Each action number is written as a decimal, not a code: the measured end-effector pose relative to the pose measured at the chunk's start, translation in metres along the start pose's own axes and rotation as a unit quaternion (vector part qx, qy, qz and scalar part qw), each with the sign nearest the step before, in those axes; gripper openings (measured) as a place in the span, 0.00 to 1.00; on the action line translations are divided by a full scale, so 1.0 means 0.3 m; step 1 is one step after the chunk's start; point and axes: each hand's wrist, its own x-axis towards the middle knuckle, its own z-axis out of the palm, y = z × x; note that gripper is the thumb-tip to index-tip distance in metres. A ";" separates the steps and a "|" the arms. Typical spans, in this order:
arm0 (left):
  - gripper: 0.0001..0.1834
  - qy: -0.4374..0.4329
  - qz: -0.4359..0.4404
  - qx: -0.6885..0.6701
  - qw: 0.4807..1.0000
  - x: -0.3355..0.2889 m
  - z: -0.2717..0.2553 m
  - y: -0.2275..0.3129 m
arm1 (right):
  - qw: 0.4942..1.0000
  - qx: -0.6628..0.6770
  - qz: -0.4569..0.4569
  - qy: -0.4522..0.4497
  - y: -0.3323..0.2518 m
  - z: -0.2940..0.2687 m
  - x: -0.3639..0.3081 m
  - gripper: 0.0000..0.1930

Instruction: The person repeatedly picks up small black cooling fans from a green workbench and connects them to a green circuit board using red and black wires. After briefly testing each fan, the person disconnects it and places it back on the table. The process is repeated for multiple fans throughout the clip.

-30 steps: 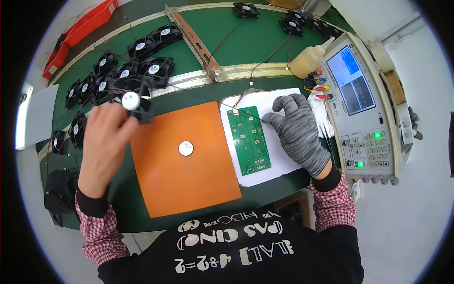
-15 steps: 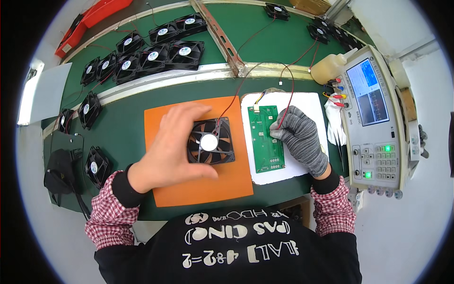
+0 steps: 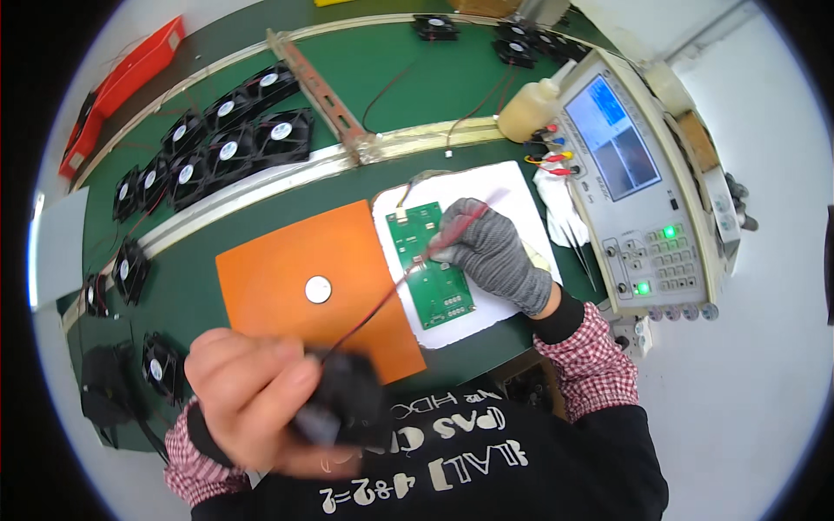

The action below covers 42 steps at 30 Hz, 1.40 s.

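Observation:
My bare left hand (image 3: 248, 391) grips a small black cooling fan (image 3: 352, 399), held up off the orange mat near my body; both are smeared by motion. A thin red and black lead (image 3: 382, 302) runs from the fan to my right hand (image 3: 495, 256), which wears a grey knit glove. Its fingertips pinch the lead over the green circuit board (image 3: 439, 291); the lead's end is blurred. The board lies on a white pad (image 3: 499, 187). A round white disc (image 3: 318, 289) lies on the orange mat (image 3: 287, 256).
Several black fans (image 3: 228, 150) stand in rows behind a metal rail, with others along the left side. On the right are a test instrument (image 3: 647, 200) with a lit screen, tweezers (image 3: 580, 256) and a yellowish bottle (image 3: 528, 111). A red bin (image 3: 130, 82) sits far left.
My left hand has taken hold of the fan and lifted it off the mat toward my body. The white disc stays on the mat. The whole view has shifted and turned.

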 end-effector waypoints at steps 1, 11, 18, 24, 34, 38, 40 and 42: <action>0.31 -0.053 -0.065 -0.197 0.977 0.001 -0.012 0.013 | 1.000 -0.008 -0.012 -0.001 0.002 -0.008 0.005 0.07; 0.23 0.064 -0.233 -0.240 0.940 -0.119 -0.060 -0.024 | 0.999 -0.037 -0.019 -0.013 0.001 -0.012 0.005 0.07; 0.37 0.061 -0.028 0.105 0.992 0.214 0.055 -0.200 | 0.993 -0.082 -0.087 0.022 0.015 0.008 -0.001 0.10; 0.65 -0.225 -0.237 0.221 0.919 0.202 0.227 -0.708 | 0.989 0.087 -0.015 0.115 -0.005 0.023 0.000 0.11; 0.18 -0.223 0.180 -0.113 0.951 0.153 0.190 -0.100 | 0.988 0.080 -0.130 -0.027 -0.146 0.018 -0.002 0.33; 0.16 -0.432 0.150 -0.212 0.864 0.093 0.077 -0.079 | 0.933 -0.164 -0.290 -0.137 -0.183 0.040 0.019 0.20; 0.12 -0.523 0.026 -0.070 0.849 0.114 -0.019 -0.188 | 0.950 -0.209 -0.214 -0.095 -0.137 -0.026 0.013 0.16; 0.11 -0.335 -0.082 0.242 0.907 0.059 -0.085 -0.238 | 0.939 -0.295 -0.166 -0.057 -0.121 -0.073 0.034 0.13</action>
